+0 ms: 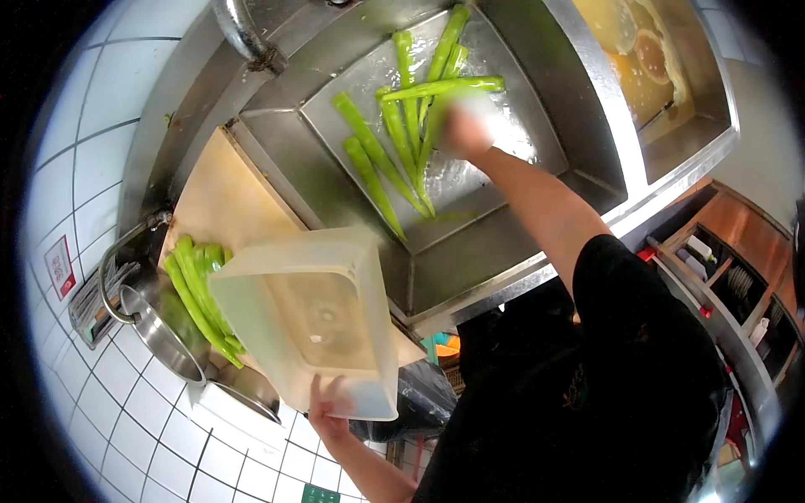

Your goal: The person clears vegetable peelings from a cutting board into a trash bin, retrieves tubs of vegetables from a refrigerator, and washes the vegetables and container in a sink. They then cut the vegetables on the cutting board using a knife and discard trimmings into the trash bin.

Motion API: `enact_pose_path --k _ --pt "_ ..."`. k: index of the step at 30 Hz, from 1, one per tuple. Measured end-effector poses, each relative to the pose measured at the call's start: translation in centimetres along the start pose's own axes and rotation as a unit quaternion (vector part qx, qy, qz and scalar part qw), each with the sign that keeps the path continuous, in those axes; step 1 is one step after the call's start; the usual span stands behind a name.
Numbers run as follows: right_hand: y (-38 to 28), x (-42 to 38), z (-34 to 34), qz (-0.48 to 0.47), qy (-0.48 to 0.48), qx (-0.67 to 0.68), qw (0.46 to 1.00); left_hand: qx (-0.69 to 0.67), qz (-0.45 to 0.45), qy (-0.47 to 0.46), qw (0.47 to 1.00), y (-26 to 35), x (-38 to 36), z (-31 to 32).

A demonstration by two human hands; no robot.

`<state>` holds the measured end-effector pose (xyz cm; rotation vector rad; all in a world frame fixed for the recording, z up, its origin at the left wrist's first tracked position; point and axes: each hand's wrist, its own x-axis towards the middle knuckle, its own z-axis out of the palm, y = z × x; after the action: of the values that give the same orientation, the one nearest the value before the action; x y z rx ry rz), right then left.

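My left hand [332, 407] grips the end of a translucent plastic bin [377, 335], with fingers at its wall. The bin is tilted over a pale board, and nothing shows inside it. In the steel sink [277, 172], several long green tapered vegetables [381, 155] lie in a loose pile on the wet bottom. My right hand [468, 127] is over the right side of that pile. Motion smears its fingers and a whitish patch beside them, so I cannot make out whether it holds anything.
More green vegetables [197, 289] lie on the pale board [239, 189] left of the sink. Metal pots [168, 335] stand beyond it. A faucet [243, 38] hangs over the sink's corner. A second basin [696, 126] holds yellowish liquid. A shelf [738, 268] stands at right.
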<state>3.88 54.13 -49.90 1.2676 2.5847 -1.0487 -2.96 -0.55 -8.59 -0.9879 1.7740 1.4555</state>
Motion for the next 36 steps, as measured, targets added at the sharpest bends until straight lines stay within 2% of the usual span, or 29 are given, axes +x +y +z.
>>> enact_pose_path --k 2,5,8,11,14,17,20,21,23,24,25,26,27,28,32,35,36 --pt "-0.6 -0.3 0.9 -0.036 0.016 -0.082 0.996 -0.019 -0.001 -0.01 1.0 -0.1 -0.2 0.2" --pt "-0.3 0.6 2.5 -0.124 0.19 -0.13 0.965 -0.015 0.004 -0.03 0.999 -0.2 0.1 -0.6" --pt "0.2 0.9 4.7 -0.098 0.167 0.036 0.98 -0.001 0.008 -0.041 0.999 -0.3 0.3 -1.2" --pt "1.0 1.5 3.2 -0.196 0.215 -0.152 0.945 -0.008 0.008 -0.045 0.999 -0.4 0.2 -0.9" --pt "0.3 1.9 3.2 -0.129 0.139 -0.131 0.973 -0.015 0.007 -0.048 0.999 -0.3 0.1 -0.6" --pt "3.8 4.0 8.8 -0.176 0.228 -0.132 0.949 -0.005 0.003 -0.056 0.998 0.0 0.1 -1.1" --pt "0.1 0.9 2.3 -0.145 0.17 -0.193 0.955 -0.013 0.009 -0.052 0.999 -0.1 0.1 -1.1" --pt "-1.9 0.0 -0.8 -0.097 0.077 -0.166 0.978 -0.019 0.012 -0.049 0.999 -0.2 0.1 -1.0" --pt "-5.2 -1.0 -5.6 0.0 -0.108 -0.109 0.988 -0.015 0.014 -0.043 0.999 -0.1 -0.1 -0.4" --pt "-1.8 0.0 -2.3 -0.039 -0.086 -0.079 0.992 -0.013 0.015 -0.041 0.999 -0.1 -0.2 -0.2" --pt "-0.7 -0.4 -2.4 0.021 -0.147 0.062 0.987 -0.015 0.016 -0.044 0.999 -0.1 -0.2 -0.2" --pt "-0.4 -0.8 -3.2 0.08 -0.204 0.202 0.955 -0.017 0.018 -0.047 0.999 -0.1 -0.2 -0.1" --pt "-0.1 -1.5 -4.0 0.175 -0.251 0.346 0.887 -0.019 0.02 -0.05 0.998 -0.1 -0.2 -0.1" --pt "-0.3 -2.3 -5.4 0.283 -0.269 0.465 0.794 -0.023 0.02 -0.059 0.998 -0.1 -0.2 -0.3" --pt "0.2 -4.3 -7.4 0.35 -0.31 0.584 0.664 -0.035 0.014 -0.06 0.997 0.0 -0.2 -0.5" --pt "-3.2 -6.7 -10.5 0.325 -0.298 0.636 0.633 -0.033 0.015 -0.071 0.997 0.0 -0.1 -1.0" --pt "-3.3 -6.7 -10.7 0.298 -0.331 0.676 0.586 -0.033 0.019 -0.079 0.996 -0.1 -0.2 -1.2"
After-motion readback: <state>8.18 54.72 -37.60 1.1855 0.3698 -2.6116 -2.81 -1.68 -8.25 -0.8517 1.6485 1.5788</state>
